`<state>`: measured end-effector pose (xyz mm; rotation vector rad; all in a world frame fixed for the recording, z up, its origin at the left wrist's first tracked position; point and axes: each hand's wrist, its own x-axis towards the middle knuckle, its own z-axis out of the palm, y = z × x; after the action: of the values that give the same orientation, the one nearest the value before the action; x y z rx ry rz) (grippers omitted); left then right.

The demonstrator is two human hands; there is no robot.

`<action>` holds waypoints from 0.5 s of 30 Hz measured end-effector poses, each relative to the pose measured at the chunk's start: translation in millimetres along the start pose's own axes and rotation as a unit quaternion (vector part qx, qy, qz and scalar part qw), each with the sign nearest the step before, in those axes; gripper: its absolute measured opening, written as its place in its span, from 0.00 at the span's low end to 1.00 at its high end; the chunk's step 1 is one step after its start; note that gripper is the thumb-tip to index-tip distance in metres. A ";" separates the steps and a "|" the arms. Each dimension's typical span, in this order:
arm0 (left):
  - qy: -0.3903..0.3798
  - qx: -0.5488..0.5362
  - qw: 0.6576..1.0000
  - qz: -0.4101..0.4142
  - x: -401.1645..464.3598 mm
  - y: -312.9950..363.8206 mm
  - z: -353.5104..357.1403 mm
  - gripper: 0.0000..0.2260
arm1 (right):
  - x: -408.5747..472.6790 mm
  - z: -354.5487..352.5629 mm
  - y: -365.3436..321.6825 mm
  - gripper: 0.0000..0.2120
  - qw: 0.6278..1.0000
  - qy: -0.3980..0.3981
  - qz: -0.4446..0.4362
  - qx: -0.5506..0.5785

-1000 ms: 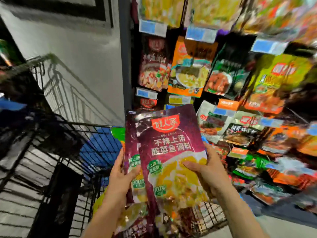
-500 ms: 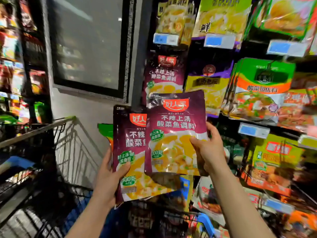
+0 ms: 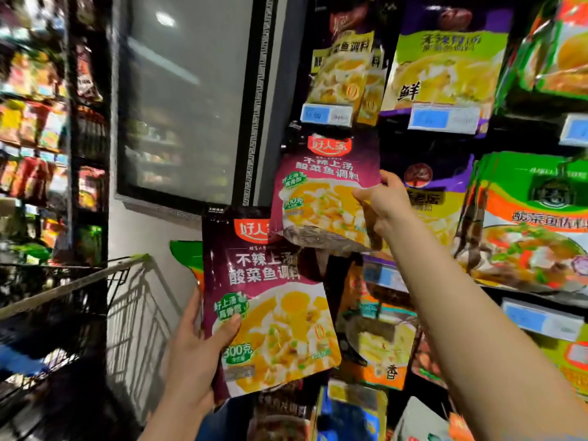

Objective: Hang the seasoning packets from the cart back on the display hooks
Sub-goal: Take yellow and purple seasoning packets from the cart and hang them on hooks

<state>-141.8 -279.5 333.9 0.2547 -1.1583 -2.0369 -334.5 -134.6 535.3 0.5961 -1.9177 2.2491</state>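
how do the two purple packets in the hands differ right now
The upper packet, pinched at its right edge by the right hand, is raised against the display rack; the lower packet, held by the left hand, sits lower, nearer the cart. The upper overlaps the lower's top right corner. Both share the same purple design.

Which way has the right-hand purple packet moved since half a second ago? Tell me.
Yes. The right hand has lifted its purple packet up toward the blue price tag, away from the left hand's packet.
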 end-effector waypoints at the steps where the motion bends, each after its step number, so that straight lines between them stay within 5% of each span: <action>1: 0.001 -0.002 1.000 -0.002 1.3 -1.1 -0.4 0.38 | 6.5 1.3 -0.8 0.28 1.000 -0.003 -0.005 -0.004; 15: 0.010 -0.038 0.999 -0.020 4.4 -7.4 -14.0 0.37 | 23.8 -3.5 -8.4 0.30 0.994 -0.011 0.025 -0.104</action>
<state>-141.6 -289.4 320.8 0.2628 -1.0692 -2.1033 -354.1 -133.4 551.6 0.5509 -2.1635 2.0423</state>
